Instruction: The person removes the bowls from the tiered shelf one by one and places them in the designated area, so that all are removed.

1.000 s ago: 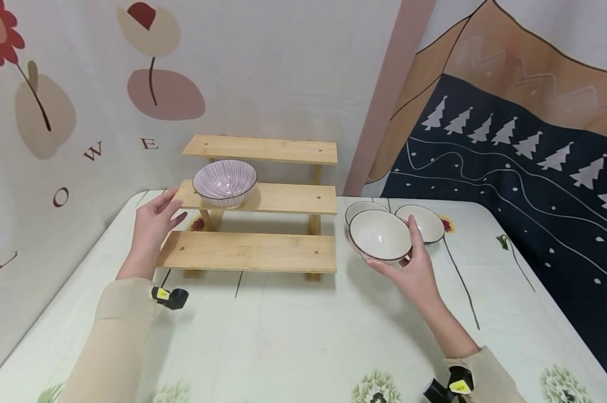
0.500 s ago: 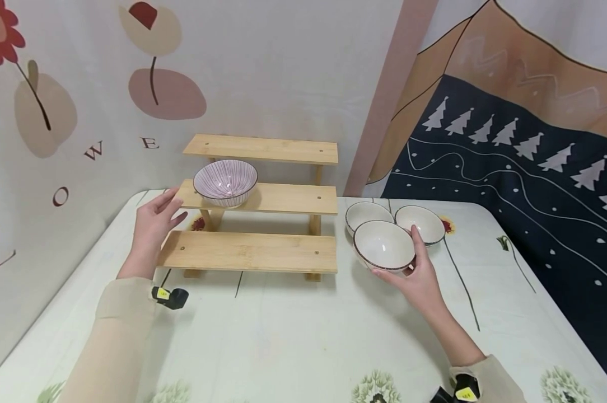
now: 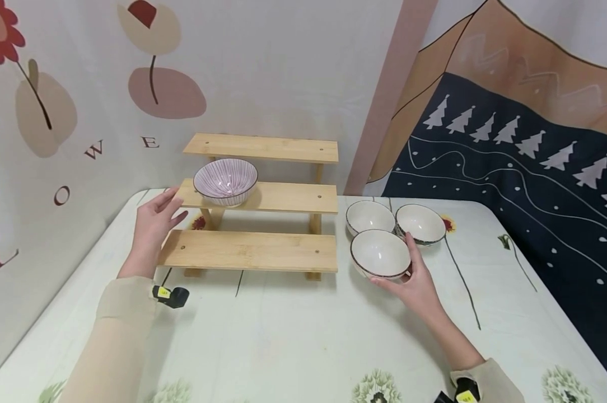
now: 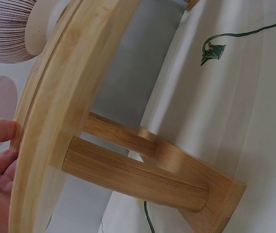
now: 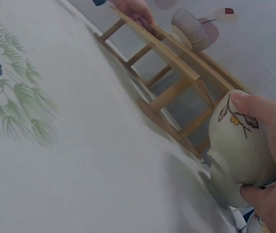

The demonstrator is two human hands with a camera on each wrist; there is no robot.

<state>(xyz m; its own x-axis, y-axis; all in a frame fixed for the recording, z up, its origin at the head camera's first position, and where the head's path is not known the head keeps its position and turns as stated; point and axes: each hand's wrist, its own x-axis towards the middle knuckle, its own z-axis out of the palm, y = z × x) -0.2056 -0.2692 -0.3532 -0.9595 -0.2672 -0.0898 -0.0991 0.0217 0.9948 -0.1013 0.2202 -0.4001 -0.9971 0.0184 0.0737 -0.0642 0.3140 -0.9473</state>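
In the head view my right hand (image 3: 418,282) grips a white bowl (image 3: 381,253) by its right side, thumb low at the front and a finger along the rim. Flowers decorate its outside in the right wrist view; whether its base touches the table I cannot tell. Right behind it are two more white bowls, one at left (image 3: 369,215) and one at right (image 3: 421,223). With bent fingers, my left hand (image 3: 154,224) holds the left end of the wooden three-step rack (image 3: 248,250) at its middle step. There sits a purple-striped bowl (image 3: 226,180), upright.
A pale flower-printed cloth covers the table (image 3: 293,336). Patterned curtains hang close behind, with a pale one (image 3: 283,67) at the rack's back and a dark tree-printed one (image 3: 510,168) along the right edge.
My right hand has brought the white bowl down and toward me, away from the two behind it, which show more now. The left hand and the rack have stayed put.
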